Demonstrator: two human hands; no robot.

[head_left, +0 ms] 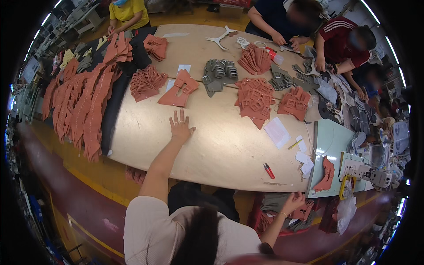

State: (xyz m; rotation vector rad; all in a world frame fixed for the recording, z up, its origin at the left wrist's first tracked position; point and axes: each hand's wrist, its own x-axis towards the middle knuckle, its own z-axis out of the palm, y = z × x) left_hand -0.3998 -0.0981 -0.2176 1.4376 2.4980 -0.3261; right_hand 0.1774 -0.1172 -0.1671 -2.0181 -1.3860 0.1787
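My left hand (pixel 180 126) lies flat on the table with its fingers spread and holds nothing. Just beyond its fingertips is a rust-coloured cut piece with openings (pixel 179 89), on top of similar pieces. At the near right, beyond the table's front edge, my right hand (pixel 292 204) hovers over a red crate (pixel 255 211). Its fingers are loosely curled and apart, with nothing visible in them. Rust-coloured pieces (pixel 303 211) and grey-green pieces (pixel 274 202) lie in the crate beside that hand; whether it touches them I cannot tell.
Rust-coloured buckled pieces (pixel 255 99) and grey-green buckled ones (pixel 219 75) are piled across the table (pixel 207 150). Long rust-coloured strips (pixel 84 101) hang at the left. Red-handled snips (pixel 269 171) lie near the front edge. A sewing machine (pixel 369 173) stands right; co-workers sit opposite.
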